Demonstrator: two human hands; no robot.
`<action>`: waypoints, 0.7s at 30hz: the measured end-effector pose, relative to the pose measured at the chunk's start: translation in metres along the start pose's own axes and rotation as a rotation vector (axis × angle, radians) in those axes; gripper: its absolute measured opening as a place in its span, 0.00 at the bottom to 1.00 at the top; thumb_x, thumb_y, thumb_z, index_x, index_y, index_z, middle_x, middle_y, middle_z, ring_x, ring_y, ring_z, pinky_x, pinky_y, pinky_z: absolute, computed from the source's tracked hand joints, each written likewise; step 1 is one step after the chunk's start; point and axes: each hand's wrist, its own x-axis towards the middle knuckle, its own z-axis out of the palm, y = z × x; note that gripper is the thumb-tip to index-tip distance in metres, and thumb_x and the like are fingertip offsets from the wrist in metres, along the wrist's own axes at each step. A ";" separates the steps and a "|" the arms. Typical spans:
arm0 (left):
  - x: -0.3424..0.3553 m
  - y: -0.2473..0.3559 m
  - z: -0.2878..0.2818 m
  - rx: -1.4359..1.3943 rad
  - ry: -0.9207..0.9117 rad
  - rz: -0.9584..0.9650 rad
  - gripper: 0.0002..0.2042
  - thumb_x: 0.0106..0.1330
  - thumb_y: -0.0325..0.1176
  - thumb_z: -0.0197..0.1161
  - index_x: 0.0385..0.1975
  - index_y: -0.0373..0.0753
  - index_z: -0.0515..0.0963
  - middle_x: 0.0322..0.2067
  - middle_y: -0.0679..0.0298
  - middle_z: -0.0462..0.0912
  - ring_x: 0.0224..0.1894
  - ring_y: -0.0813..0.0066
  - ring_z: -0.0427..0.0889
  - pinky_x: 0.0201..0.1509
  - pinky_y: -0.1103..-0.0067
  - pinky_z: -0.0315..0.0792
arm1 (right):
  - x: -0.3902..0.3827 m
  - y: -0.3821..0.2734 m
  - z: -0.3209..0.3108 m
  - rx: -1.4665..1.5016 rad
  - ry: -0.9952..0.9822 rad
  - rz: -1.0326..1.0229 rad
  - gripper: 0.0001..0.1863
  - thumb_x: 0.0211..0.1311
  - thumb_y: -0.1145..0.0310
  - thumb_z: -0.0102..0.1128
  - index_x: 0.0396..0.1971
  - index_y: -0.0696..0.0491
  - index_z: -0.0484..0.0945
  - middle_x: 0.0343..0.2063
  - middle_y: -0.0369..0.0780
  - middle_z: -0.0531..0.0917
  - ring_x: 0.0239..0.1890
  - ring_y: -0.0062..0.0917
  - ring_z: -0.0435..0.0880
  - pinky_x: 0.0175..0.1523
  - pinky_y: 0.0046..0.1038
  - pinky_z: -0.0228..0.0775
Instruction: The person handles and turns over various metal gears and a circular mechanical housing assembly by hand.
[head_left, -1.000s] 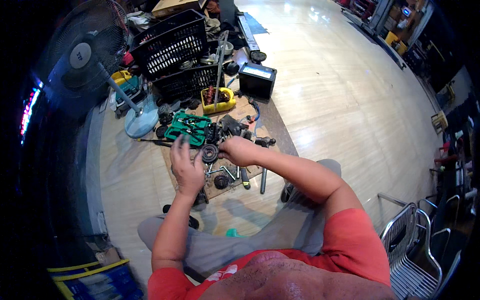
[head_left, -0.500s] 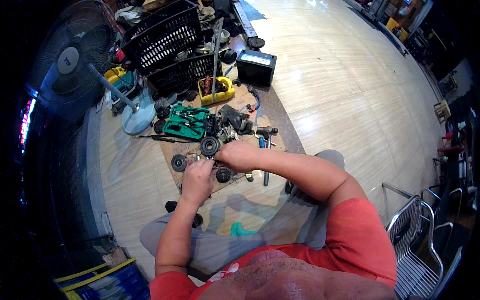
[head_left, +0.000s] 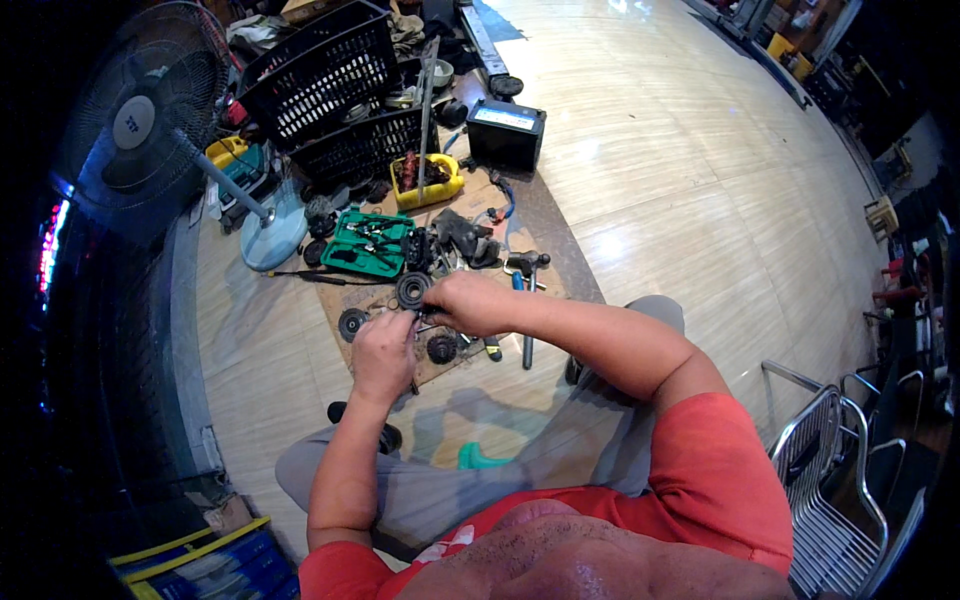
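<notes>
My left hand (head_left: 383,356) and my right hand (head_left: 470,303) meet over a cardboard sheet (head_left: 345,298). Both have their fingers closed in a pinch on small dark and metallic pieces, mostly covered by the fingers; their kind cannot be made out. Just beyond the fingertips lies a black ring-shaped part (head_left: 412,290) with a round hole. A dark round disc (head_left: 352,324) sits left of the hands, and a dark toothed wheel (head_left: 441,348) lies below the right wrist. To the right is a hammer (head_left: 528,310), with a blue-handled tool (head_left: 517,282) beside it.
Farther off are an opened green tool case (head_left: 385,265), a yellow cut-open container (head_left: 430,193) of dark parts, a black battery (head_left: 505,140) and black plastic baskets (head_left: 325,75). A standing fan (head_left: 133,122) is at left, a metal chair (head_left: 825,470) at lower right.
The whole view has shifted a little. Both hands have stayed close together over the same spot; the left fingers have moved slightly left, showing more of the thin metal between the hands.
</notes>
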 end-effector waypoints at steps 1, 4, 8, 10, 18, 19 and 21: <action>0.000 0.001 0.001 -0.005 0.011 -0.003 0.04 0.59 0.26 0.62 0.33 0.37 0.78 0.29 0.53 0.79 0.32 0.50 0.79 0.36 0.65 0.72 | 0.000 -0.001 0.000 -0.017 0.008 0.001 0.12 0.54 0.62 0.65 0.28 0.57 0.79 0.29 0.50 0.82 0.36 0.48 0.81 0.41 0.46 0.73; 0.000 0.002 0.005 -0.021 0.045 -0.027 0.04 0.60 0.26 0.61 0.34 0.36 0.78 0.29 0.52 0.79 0.32 0.49 0.79 0.36 0.64 0.72 | 0.001 -0.002 0.000 -0.034 0.024 0.020 0.12 0.54 0.62 0.65 0.28 0.56 0.79 0.29 0.50 0.82 0.37 0.48 0.82 0.42 0.45 0.73; -0.001 0.003 0.007 -0.070 0.063 -0.080 0.04 0.62 0.26 0.60 0.35 0.35 0.78 0.30 0.50 0.79 0.33 0.47 0.79 0.37 0.63 0.72 | 0.001 -0.002 0.002 -0.041 0.067 0.056 0.12 0.55 0.62 0.64 0.27 0.57 0.79 0.29 0.49 0.83 0.37 0.48 0.82 0.42 0.46 0.74; -0.001 0.003 0.007 -0.083 0.066 -0.094 0.05 0.63 0.26 0.59 0.36 0.34 0.78 0.31 0.50 0.80 0.34 0.47 0.79 0.38 0.63 0.73 | 0.001 -0.002 0.004 -0.040 0.092 0.070 0.13 0.55 0.61 0.64 0.26 0.57 0.79 0.28 0.50 0.82 0.36 0.48 0.82 0.42 0.46 0.74; 0.000 0.005 0.009 -0.083 0.097 -0.130 0.04 0.63 0.26 0.59 0.35 0.35 0.76 0.28 0.49 0.79 0.32 0.47 0.79 0.35 0.61 0.72 | 0.004 -0.001 0.012 0.005 0.156 0.090 0.12 0.56 0.62 0.63 0.25 0.57 0.79 0.26 0.51 0.82 0.33 0.49 0.82 0.40 0.46 0.74; -0.001 0.004 0.010 -0.098 0.107 -0.139 0.04 0.64 0.27 0.59 0.35 0.34 0.76 0.28 0.50 0.79 0.32 0.48 0.79 0.35 0.62 0.72 | 0.004 -0.001 0.012 0.026 0.155 0.105 0.12 0.56 0.62 0.63 0.25 0.58 0.79 0.26 0.51 0.82 0.33 0.50 0.81 0.40 0.46 0.74; -0.001 0.003 0.011 -0.133 0.146 -0.151 0.04 0.65 0.27 0.58 0.35 0.34 0.76 0.27 0.50 0.80 0.30 0.49 0.80 0.33 0.64 0.73 | 0.004 -0.002 0.012 0.083 0.163 0.111 0.12 0.57 0.62 0.63 0.26 0.58 0.79 0.26 0.52 0.81 0.34 0.50 0.81 0.40 0.46 0.74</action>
